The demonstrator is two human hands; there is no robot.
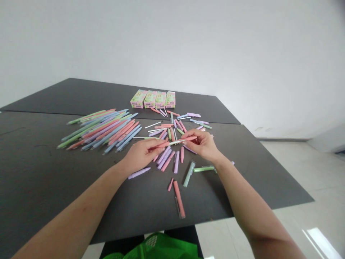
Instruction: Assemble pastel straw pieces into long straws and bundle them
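My left hand (141,153) is closed around a coral-red pen barrel part (163,144). Between thumb and fingers, my right hand (203,144) pinches a second coral-red pen part (191,138) with a tapered look. A thin white refill (175,142) spans the gap between the two parts, roughly level above the table. Below and around both hands lie loose pen parts, among them purple barrels (164,155), a grey-green barrel with a clip (189,174) and a light green one (204,168). My fingers partly hide the pieces they hold.
A heap of whole pens (105,131) in several pastel colours lies on the left of the dark table (54,187). Small pink-and-green boxes (161,99) stand in a row at the back. A red barrel (179,199) lies near the front edge.
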